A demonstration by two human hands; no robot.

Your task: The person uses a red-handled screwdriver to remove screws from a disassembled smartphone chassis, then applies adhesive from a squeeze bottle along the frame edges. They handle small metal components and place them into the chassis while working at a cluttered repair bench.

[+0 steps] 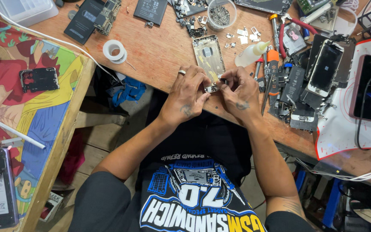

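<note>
An open phone rear housing (209, 56), silver-gold with its inside facing up, lies on the wooden workbench (159, 51). My left hand (188, 92), a ring on one finger, pinches the housing's near end. My right hand (238, 88) meets it there, fingertips closed on a small part at that same bottom edge. Both hands touch the housing; what sits between the fingertips is too small to make out.
To the right lie a glue bottle (250, 53), orange-handled screwdrivers (272, 64), several phone parts and screens (325, 66), and a phone on a cable (369, 86). A tape roll (114, 50), a screw cup (221, 13) and batteries lie behind. A colourful side table (31, 107) stands left.
</note>
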